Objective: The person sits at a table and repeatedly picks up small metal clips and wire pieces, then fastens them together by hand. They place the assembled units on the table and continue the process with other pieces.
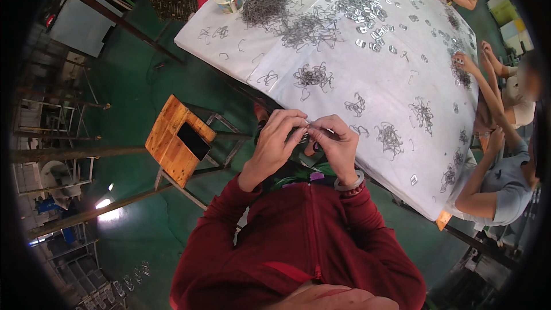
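My left hand [278, 138] and my right hand [338, 144] meet in front of my chest, just off the near edge of the table [258, 72]. Thumbs and fingertips of both are pinched together around something small, mostly covered by the fingers; its kind cannot be made out. Closest to them on the white cover lie small clusters of bent wire pieces [356, 105], with another cluster [313, 76] further back. A large heap of bent wires [265, 3] rises at the far left of the table. Flat silvery metal buckles [367, 8] are scattered across the far middle.
Beside the wire heap stands a white tub [228, 0]. Left of me is a wooden stool [174, 140] bearing a dark phone [193, 141]. Several people sit around the table, one in a grey shirt [505, 183] at the right. Metal racks [63, 178] line the left side.
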A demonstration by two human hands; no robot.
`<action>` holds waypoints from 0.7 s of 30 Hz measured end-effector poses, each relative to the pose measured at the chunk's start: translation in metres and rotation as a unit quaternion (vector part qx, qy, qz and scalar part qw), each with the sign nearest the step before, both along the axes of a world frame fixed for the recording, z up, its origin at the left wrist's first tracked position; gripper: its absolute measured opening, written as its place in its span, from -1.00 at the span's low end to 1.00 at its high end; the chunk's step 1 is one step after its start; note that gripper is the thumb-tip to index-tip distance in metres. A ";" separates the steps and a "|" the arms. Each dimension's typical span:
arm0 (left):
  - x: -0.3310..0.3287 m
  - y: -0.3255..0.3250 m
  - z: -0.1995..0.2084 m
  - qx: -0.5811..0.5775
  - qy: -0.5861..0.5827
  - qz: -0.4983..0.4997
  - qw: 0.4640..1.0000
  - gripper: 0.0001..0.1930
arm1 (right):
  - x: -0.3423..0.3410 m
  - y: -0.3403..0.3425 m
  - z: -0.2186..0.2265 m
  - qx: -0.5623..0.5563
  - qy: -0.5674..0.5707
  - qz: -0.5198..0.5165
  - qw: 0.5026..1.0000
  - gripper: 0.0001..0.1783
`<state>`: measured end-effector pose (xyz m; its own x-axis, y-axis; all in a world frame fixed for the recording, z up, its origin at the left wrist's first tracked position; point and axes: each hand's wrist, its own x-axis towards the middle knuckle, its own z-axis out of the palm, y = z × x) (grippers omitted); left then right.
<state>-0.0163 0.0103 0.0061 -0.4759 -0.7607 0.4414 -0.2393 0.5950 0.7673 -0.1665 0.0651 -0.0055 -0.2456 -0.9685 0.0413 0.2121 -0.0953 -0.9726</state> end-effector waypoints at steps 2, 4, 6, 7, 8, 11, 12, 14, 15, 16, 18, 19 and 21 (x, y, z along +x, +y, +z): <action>-0.001 -0.001 -0.004 0.030 0.031 -0.015 0.999 -0.85 | -0.003 -0.002 -0.002 -0.013 0.029 0.012 0.999 -0.86; -0.001 0.000 -0.007 0.036 0.044 -0.004 0.998 -0.85 | -0.003 -0.003 -0.004 -0.004 0.037 0.023 0.999 -0.86; -0.001 -0.002 -0.010 0.046 0.060 0.004 0.997 -0.85 | -0.003 -0.006 -0.001 0.024 0.027 0.034 0.999 -0.86; 0.000 -0.004 -0.011 0.053 0.065 0.007 0.996 -0.85 | -0.001 -0.007 -0.002 0.055 0.000 0.032 0.998 -0.87; 0.001 -0.006 -0.012 0.061 0.071 0.010 0.996 -0.85 | 0.000 -0.008 -0.003 0.057 0.007 0.019 0.998 -0.87; 0.007 -0.009 -0.010 0.166 0.082 0.003 0.983 -0.88 | 0.004 -0.012 -0.002 0.098 0.038 0.005 0.994 -0.84; 0.007 -0.010 -0.007 0.204 0.091 -0.004 0.975 -0.88 | 0.004 -0.013 -0.001 0.084 0.031 -0.005 0.996 -0.82; 0.012 -0.010 -0.007 0.233 0.086 -0.005 0.969 -0.87 | 0.005 -0.013 0.001 0.091 0.036 0.018 0.995 -0.76; 0.013 -0.011 -0.007 0.244 0.085 -0.012 0.966 -0.87 | 0.002 -0.015 0.002 0.086 0.043 0.028 0.995 -0.75; 0.014 -0.012 -0.007 0.255 0.083 -0.020 0.963 -0.87 | 0.000 -0.016 0.003 0.081 0.050 0.037 0.995 -0.74; 0.015 -0.012 -0.005 0.255 0.072 -0.026 0.964 -0.87 | -0.004 -0.018 0.004 0.085 0.061 0.064 0.992 -0.75; 0.014 -0.014 -0.004 0.254 0.067 -0.031 0.964 -0.87 | -0.007 -0.019 0.004 0.090 0.066 0.081 0.991 -0.77; 0.015 -0.011 -0.003 0.232 0.054 -0.020 0.971 -0.87 | -0.016 -0.021 0.005 0.077 0.105 0.101 0.986 -0.80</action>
<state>-0.0016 -0.0005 0.0031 -0.4791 -0.8715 0.1042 -0.1261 0.1859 0.9744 -0.1827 0.0438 0.0000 -0.0485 -0.9955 -0.0809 0.0042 0.0808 -0.9967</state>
